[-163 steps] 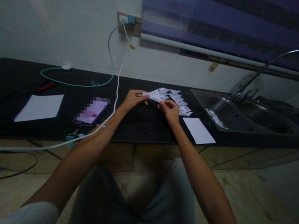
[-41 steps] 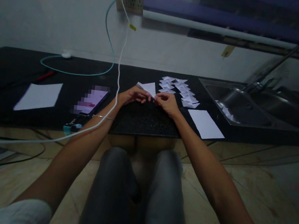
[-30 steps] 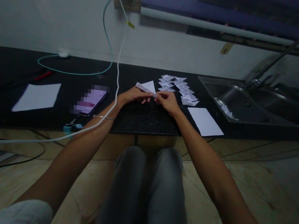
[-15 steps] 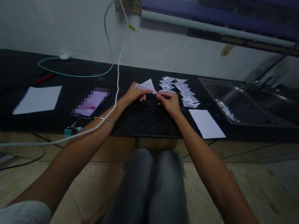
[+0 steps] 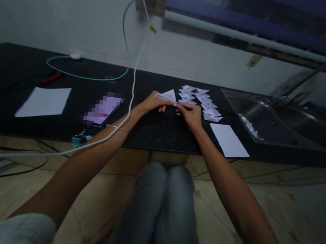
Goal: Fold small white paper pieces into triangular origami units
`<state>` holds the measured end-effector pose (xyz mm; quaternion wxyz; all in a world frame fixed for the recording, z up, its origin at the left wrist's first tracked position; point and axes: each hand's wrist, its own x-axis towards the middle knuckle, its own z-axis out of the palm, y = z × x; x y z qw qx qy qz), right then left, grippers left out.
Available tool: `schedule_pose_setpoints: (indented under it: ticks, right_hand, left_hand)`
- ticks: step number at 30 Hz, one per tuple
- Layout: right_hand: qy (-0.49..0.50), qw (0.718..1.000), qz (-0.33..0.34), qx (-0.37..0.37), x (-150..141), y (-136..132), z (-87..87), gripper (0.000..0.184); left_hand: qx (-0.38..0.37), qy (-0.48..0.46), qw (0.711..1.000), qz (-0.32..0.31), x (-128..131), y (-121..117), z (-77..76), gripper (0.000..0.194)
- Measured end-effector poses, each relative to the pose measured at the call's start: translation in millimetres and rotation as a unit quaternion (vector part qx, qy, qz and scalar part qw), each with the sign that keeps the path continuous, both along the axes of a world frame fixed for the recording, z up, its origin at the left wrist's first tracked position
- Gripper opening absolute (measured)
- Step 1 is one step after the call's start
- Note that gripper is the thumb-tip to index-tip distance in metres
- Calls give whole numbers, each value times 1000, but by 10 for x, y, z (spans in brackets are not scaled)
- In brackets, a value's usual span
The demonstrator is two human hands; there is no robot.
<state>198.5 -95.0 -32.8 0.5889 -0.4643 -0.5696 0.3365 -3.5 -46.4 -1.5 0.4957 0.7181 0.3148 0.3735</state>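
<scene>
A folded white paper with a pointed top is held above the black counter. My left hand grips its lower edge, thumb laid along the front. At the paper's right corner, my right hand pinches with thumb and forefinger. Just behind my right hand lie two rows of folded paper boats, several in each row. A stack of flat white paper rests right of my right forearm. The fingers partly cover the paper's lower fold.
Left on the counter are a white sheet, a phone, a red pen-like object and a keyring. A white cable crosses over my left forearm. At right is a steel sink with white paper pieces at its edge.
The view has shifted and tilted a little, so the scene sits further right. Both hands keep their hold on the folded paper, with little visible change in its shape.
</scene>
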Motion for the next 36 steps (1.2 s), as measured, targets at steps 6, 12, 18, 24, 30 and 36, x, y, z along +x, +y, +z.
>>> schedule_pose_setpoints:
  ticks: [6, 12, 18, 24, 30, 36]
  right_hand:
    - [-5, 1000, -11, 5, -29, -31, 36, 31]
    - [-20, 998, -22, 46, -39, -44, 62, 24]
    - [-20, 998, -32, 48, -38, -55, 77, 31]
    - [-54, 998, 0, 23, -11, -44, 60, 39]
    - [-35, 999, -3, -1, -10, -75, 85, 37]
    - [9, 998, -54, -6, 22, -23, 27, 34]
  left_hand:
    - [-9, -14, 1000, -7, -9, -43, 31, 33]
    - [8, -26, 999, -22, -3, -83, 42, 32]
    - [-1, -40, 999, -18, 36, -177, 95, 34]
    - [7, -40, 999, -29, 22, -202, 112, 37]
    - [17, -25, 999, -44, 78, -186, 83, 35]
    - [-45, -27, 998, -27, 235, -125, 17, 43]
